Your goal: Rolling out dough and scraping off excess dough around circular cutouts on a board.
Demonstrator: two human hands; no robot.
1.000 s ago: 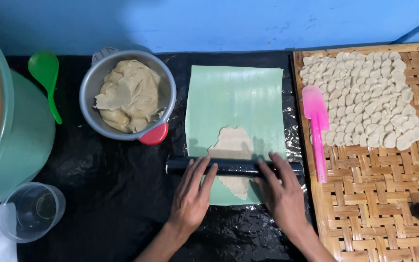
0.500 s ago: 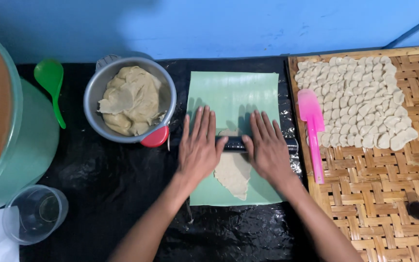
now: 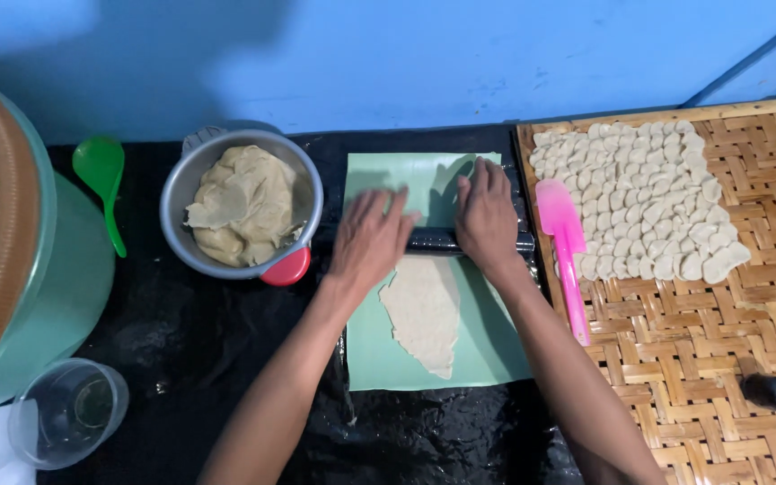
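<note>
Both forearms reach up from the near edge of the desk [image 3: 226, 377], angling slightly inward toward each other. The left hand [image 3: 370, 238] lies flat, fingers stretched forward and loosely spread, palm pressing down on a black rolling pin [image 3: 433, 240]. The right hand [image 3: 487, 216] rests on the same pin just beside it, fingers together and pointing away, palm down; neither hand is clenched around the pin, both lie open on top of it. The pin sits crosswise over the far half of a pale green mat [image 3: 487, 350]. On the mat, nearer the person, a thin tongue of flattened dough [image 3: 424, 310] stretches from the pin toward the mat's near edge. Left of the mat stands a metal bowl [image 3: 177, 193] heaped with dough. To the right, a pink spatula [image 3: 563, 242] lies on a woven bamboo tray [image 3: 702, 359], beside rows of small cut dough pieces [image 3: 639, 198].
</note>
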